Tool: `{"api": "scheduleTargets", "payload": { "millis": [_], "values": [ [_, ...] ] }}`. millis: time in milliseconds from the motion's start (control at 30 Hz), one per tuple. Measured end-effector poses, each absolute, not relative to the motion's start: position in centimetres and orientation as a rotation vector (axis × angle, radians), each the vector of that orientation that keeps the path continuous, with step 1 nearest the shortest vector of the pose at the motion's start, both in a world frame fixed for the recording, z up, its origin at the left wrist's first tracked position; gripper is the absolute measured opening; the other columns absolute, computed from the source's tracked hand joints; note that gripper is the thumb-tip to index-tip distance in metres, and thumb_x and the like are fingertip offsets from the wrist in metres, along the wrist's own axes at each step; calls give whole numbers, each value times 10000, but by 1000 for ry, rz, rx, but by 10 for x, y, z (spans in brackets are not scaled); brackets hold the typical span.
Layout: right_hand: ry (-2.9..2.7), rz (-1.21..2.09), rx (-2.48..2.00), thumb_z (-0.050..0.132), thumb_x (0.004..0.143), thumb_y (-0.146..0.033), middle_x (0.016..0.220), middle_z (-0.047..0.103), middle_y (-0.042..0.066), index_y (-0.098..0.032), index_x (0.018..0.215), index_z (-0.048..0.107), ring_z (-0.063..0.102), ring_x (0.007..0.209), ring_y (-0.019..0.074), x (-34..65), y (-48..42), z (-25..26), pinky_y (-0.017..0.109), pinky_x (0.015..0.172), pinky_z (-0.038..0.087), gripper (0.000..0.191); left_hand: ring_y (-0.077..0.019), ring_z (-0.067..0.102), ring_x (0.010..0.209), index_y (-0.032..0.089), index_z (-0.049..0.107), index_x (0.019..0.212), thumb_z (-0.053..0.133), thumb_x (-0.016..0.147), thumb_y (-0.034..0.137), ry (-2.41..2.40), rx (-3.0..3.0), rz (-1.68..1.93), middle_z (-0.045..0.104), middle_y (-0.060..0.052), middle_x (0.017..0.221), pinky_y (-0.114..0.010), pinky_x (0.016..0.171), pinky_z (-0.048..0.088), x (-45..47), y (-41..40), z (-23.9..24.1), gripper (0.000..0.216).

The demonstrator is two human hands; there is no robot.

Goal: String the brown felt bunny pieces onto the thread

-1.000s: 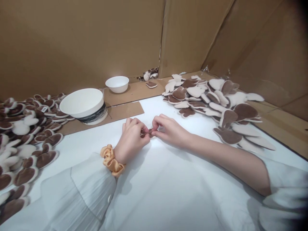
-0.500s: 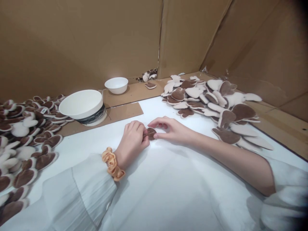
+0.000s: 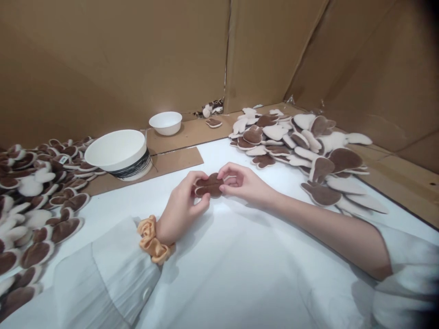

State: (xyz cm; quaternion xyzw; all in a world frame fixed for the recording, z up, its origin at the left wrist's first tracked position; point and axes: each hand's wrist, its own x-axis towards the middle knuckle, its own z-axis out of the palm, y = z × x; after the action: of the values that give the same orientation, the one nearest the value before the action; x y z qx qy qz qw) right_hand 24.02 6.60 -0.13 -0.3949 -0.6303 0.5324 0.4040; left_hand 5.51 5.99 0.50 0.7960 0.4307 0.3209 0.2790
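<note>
A small brown plush piece (image 3: pixel 210 185), rounded with what look like ears, is held between my two hands above the white tabletop. My left hand (image 3: pixel 181 198) grips its left end, thumb below and fingers above. At the opposite end, my right hand (image 3: pixel 246 186) pinches the edge between thumb and fingertips. The brown face is turned up, and a line runs along its middle; the underside is hidden. An orange scrunchie (image 3: pixel 154 240) circles my left wrist.
Brown-and-white plush pieces form one heap (image 3: pixel 288 137) at the right and another heap (image 3: pixel 37 201) at the left. A large white bowl (image 3: pixel 116 146) sits on black thread windings; a smaller white bowl (image 3: pixel 166 122) stands behind. Cardboard walls (image 3: pixel 120 55) enclose the table.
My left hand has opened out from over the piece, uncovering more of it, with the thumb now at the lower edge. My right fingers have closed onto its right end.
</note>
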Motion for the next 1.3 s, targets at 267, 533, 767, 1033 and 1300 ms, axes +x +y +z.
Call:
{"api": "scheduleTargets", "payload": {
  "millis": [267,533,767,1033,1300],
  "values": [
    [-1557,1410,-862,546,761,-216,919,523,35,-178,866,467,546,730,114,231,61,-6,230,554,462,136,-153,566,860,206,450,1016,506,788,217,1006,1774,872,573,-30,967,-275,761,426,58,61,1,234],
    [-2011,475,-1078,497,806,-181,1093,460,84,-201,884,595,493,906,162,231,51,-8,329,806,428,127,-149,564,863,198,448,957,546,745,194,986,1535,955,584,-29,935,-257,731,431,64,56,-1,233],
    [-2186,430,-1063,426,834,-122,837,518,43,-184,869,578,495,807,140,231,55,-12,270,727,430,167,-198,448,945,236,541,914,531,745,215,1424,2063,801,572,-1,933,-327,834,349,63,49,-3,171],
    [-2259,561,-985,385,812,-54,910,542,38,-174,881,549,546,833,117,230,59,-7,236,735,425,215,-199,424,881,235,576,890,560,725,246,1530,2116,735,549,-8,846,-338,811,339,62,51,-1,166],
    [-2385,573,-1078,374,850,-129,886,585,52,-159,852,578,552,807,135,228,65,1,255,741,423,206,-227,412,816,220,627,842,539,767,295,1548,2392,784,607,-29,772,-371,742,293,65,51,-3,138]
  ]
}}
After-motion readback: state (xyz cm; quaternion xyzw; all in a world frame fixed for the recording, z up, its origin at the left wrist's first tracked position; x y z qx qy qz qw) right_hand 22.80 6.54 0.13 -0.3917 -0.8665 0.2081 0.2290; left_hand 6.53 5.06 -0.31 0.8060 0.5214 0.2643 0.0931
